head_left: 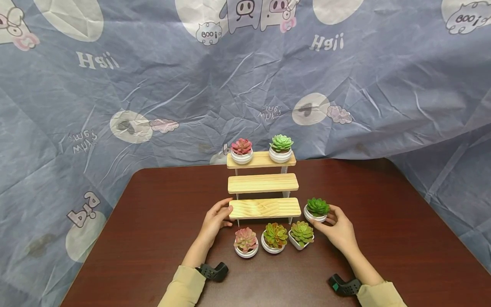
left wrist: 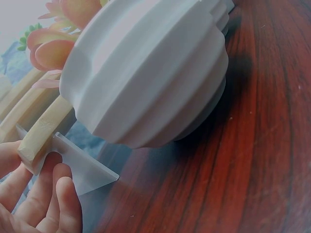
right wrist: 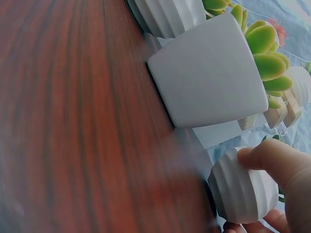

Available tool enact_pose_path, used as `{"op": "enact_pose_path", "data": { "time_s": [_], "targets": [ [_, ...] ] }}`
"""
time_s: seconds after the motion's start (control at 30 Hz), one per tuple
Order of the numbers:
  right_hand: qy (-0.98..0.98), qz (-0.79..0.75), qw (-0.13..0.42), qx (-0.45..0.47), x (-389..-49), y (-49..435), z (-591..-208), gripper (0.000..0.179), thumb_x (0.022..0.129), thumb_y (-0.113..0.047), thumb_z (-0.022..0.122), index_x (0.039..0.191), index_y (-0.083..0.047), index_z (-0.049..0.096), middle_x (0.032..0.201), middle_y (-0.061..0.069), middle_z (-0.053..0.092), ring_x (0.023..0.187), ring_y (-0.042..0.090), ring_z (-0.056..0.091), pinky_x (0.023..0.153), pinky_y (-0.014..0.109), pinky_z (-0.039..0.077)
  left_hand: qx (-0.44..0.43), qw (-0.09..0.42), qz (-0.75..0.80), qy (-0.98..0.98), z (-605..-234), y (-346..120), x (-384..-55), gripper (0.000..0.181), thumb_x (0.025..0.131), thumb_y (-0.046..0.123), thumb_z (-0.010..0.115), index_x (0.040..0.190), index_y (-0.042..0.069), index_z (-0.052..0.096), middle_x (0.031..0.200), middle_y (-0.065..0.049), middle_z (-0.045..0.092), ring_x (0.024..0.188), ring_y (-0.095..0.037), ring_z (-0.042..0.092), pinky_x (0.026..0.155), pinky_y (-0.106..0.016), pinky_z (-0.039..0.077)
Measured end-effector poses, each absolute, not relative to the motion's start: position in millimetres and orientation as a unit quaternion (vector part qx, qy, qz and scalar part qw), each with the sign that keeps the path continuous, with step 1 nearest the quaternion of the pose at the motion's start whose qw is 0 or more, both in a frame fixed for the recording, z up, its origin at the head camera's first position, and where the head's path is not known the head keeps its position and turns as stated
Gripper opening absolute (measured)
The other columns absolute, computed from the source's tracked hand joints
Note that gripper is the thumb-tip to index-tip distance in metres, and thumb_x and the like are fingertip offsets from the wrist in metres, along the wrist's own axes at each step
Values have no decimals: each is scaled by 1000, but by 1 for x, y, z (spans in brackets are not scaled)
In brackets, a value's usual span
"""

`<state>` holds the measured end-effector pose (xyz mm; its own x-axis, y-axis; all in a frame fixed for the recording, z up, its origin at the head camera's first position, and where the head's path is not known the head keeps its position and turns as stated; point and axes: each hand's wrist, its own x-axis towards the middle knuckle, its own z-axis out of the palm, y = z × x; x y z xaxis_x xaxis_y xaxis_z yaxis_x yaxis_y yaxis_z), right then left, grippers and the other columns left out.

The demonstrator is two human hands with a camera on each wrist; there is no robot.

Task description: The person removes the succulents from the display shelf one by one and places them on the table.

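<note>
A three-tier wooden shelf [head_left: 264, 208] with clear supports stands mid-table. My left hand [head_left: 213, 219] grips the left end of its lowest board, thumb above and fingers under it, as the left wrist view shows. To the right of that board, my right hand [head_left: 337, 228] holds a dark green succulent in a ribbed white pot [head_left: 316, 209], thumb on one side and fingers on the other. In the right wrist view this pot [right wrist: 238, 187] is low, close over the tabletop. On the top board sit a red succulent [head_left: 241, 151] and a light green succulent [head_left: 281, 149].
In front of the shelf stand a pink succulent [head_left: 246, 243], an orange-green succulent [head_left: 274, 238] and a green succulent in a squarish white pot [head_left: 301, 235]. Printed blue-grey cloth [head_left: 184, 102] hangs behind the dark red wooden table [head_left: 165, 200].
</note>
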<state>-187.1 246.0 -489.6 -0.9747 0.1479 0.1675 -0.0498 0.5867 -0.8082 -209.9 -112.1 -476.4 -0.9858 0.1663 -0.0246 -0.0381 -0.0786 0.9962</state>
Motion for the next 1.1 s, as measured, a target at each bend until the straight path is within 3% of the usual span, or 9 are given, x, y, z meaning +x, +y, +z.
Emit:
{"op": "enact_pose_path", "data": {
  "time_s": [0.33, 0.7, 1.1],
  "targets": [
    [-896, 433, 91, -25, -186, 245, -485, 71, 79, -24, 77, 130, 8, 40, 118, 30, 53, 105, 41, 58, 86, 45, 49, 36, 58, 736, 674, -501, -113, -222, 45, 96, 22, 56, 137, 7, 47, 93, -3, 60, 78, -18, 57, 67, -33, 53],
    [-901, 424, 90, -4, -185, 245, -474, 78, 78, -29, 77, 134, 6, 37, 125, 28, 48, 110, 42, 54, 88, 52, 46, 31, 45, 739, 672, -503, -112, -221, 43, 92, 28, 61, 132, 13, 54, 96, -6, 62, 77, -19, 59, 64, -29, 52],
    [-903, 418, 97, -3, -188, 241, -460, 84, 77, -39, 77, 138, 2, 35, 132, 25, 43, 114, 45, 49, 90, 54, 43, 33, 45, 738, 673, -503, -111, -221, 50, 92, 28, 61, 136, 7, 49, 96, -6, 61, 77, -17, 58, 64, -29, 52]
  ]
}}
